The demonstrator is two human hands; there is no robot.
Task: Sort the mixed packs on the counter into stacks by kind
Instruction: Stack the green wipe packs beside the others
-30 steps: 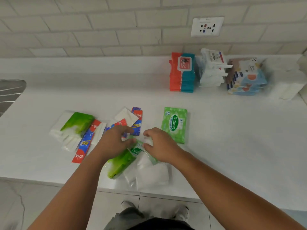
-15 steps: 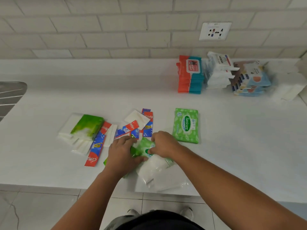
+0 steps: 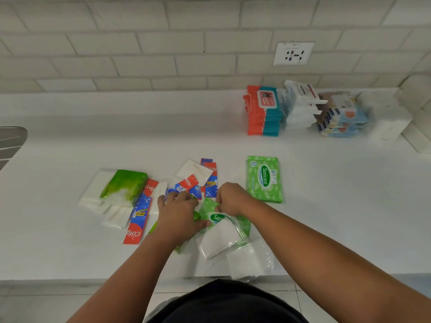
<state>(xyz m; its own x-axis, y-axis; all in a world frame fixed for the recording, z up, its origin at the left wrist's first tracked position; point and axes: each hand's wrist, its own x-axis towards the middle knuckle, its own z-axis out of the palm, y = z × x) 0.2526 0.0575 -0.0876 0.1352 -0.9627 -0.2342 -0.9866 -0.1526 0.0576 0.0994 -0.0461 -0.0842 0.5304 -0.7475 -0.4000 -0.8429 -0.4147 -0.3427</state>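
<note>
Two green Sanicare packs show. One Sanicare pack [image 3: 264, 179] lies flat on the tabletop [image 3: 338, 206], right of the mixed pile. The right hand [image 3: 231, 199] pinches the other pack [image 3: 217, 217]. The left hand [image 3: 179, 215] covers the pile beside it, its grip hidden. Four stacks line the back, the leftmost an orange-and-teal stack [image 3: 263, 113].

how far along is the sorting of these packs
Roughly halfway, I'd guess. Done: stacks by the wall, orange-teal packs, white packs, blue packs, plus one green Sanicare pack laid apart. In hand: the right hand pinches a second Sanicare pack; the left hand rests beside it, its grip unclear. Left: toothpaste sachets, white tissue packs and a green-white pack lie mixed on the counter.
</note>
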